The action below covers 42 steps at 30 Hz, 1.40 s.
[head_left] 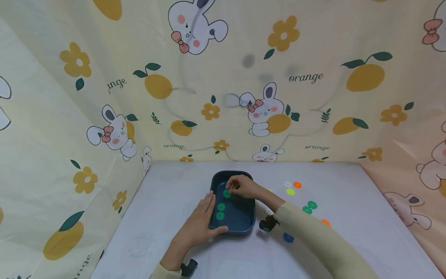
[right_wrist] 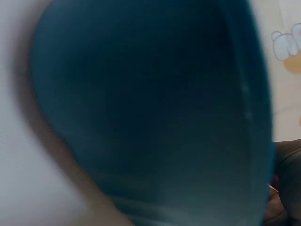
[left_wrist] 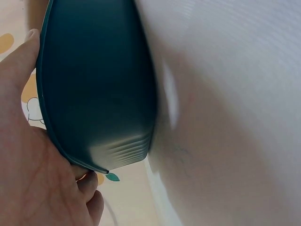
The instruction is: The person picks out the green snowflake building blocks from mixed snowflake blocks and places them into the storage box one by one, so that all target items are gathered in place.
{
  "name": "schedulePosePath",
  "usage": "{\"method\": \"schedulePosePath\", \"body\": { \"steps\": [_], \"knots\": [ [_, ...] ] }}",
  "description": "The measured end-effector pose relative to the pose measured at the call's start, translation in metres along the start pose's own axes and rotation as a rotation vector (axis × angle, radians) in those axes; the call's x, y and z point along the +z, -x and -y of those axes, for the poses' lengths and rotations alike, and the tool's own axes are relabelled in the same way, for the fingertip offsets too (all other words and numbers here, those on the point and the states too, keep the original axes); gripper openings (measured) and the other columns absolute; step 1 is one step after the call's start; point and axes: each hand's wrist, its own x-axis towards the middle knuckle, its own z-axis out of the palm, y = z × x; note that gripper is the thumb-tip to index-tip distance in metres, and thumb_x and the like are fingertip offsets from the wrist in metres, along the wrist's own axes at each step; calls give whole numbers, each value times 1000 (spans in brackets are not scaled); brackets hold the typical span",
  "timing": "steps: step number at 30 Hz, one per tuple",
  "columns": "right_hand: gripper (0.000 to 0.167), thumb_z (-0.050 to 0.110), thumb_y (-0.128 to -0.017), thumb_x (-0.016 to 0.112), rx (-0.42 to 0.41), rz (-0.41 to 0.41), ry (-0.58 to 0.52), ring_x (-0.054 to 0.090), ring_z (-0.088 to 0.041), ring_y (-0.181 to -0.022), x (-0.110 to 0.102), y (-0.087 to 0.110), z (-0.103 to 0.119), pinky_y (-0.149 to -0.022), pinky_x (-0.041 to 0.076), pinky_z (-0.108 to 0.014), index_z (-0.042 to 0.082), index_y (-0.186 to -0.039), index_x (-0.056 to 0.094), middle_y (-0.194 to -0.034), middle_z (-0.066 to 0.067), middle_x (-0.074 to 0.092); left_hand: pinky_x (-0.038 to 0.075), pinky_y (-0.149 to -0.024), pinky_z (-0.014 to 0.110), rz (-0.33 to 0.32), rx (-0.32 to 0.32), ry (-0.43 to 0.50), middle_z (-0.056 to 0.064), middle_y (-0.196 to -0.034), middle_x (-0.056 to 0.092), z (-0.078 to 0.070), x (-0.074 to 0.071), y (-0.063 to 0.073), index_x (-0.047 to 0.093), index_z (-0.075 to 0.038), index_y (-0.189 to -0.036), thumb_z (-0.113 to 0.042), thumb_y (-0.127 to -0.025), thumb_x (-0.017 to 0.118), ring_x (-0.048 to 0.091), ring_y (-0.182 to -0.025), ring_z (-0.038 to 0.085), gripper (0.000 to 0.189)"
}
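A dark blue-green tray (head_left: 240, 226) stands on the table with several green flower-shaped pieces (head_left: 220, 216) inside. My left hand (head_left: 196, 224) holds its near left corner, fingers along the left rim and thumb on the front rim. In the left wrist view the thumb (left_wrist: 23, 56) touches the rim of the tray (left_wrist: 99, 75). My right hand (head_left: 244, 186) reaches over the right rim, with thumb and index finger pinching at the edge of a green flower piece (head_left: 227, 193). In the right wrist view the tray wall (right_wrist: 141, 117) hides these fingers.
Right of the tray lie two green flower pieces (head_left: 309, 207), a blue one (head_left: 288, 237), a yellow one (head_left: 290, 191), a white one (head_left: 287, 184) and orange ones (head_left: 297, 185). My right forearm (head_left: 313, 234) covers part of that side. A patterned curtain (head_left: 244, 116) surrounds the table.
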Motion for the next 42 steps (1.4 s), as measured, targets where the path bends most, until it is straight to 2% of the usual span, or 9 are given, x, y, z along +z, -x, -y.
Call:
{"method": "schedulePosePath", "body": {
  "steps": [9,19,27,35,42],
  "knots": [
    [13,-3,-95,75,57,78,8,66,-9,-84,12,-13,-1,-79,60,-27,3,-106,75,-94,-5,73,13,-136,48,3,0,11,7,-181,1,-1,-2,2,9,-7,-173,-77,-96,61,4,-167,23,117],
    [13,-3,-96,75,93,94,-11,65,-10,-83,19,-18,-3,-79,60,-26,2,-108,76,-93,-1,72,14,-136,49,5,4,15,7,-182,0,-1,-2,2,10,-6,-173,-78,-96,60,5,-167,24,117],
    [15,-2,-95,77,84,60,18,69,-11,-88,18,-16,-3,-84,63,-30,5,-108,75,-99,-1,74,14,-136,49,8,0,17,7,-182,0,-2,-4,2,9,-6,-173,-77,-96,61,4,-167,24,117],
    [10,6,-101,75,12,-50,24,70,-11,-94,-4,1,0,-88,63,-32,9,-110,75,-104,1,74,14,-135,49,8,3,15,7,-182,0,-4,-3,2,10,-6,-173,-77,-95,61,4,-168,24,118],
    [10,7,-102,74,24,-115,-5,69,-16,-97,-38,40,4,-92,63,-35,11,-111,74,-105,2,73,15,-135,48,3,-16,5,6,-182,0,-5,-3,2,11,-6,-173,-78,-93,63,5,-167,24,119]
  ]
}}
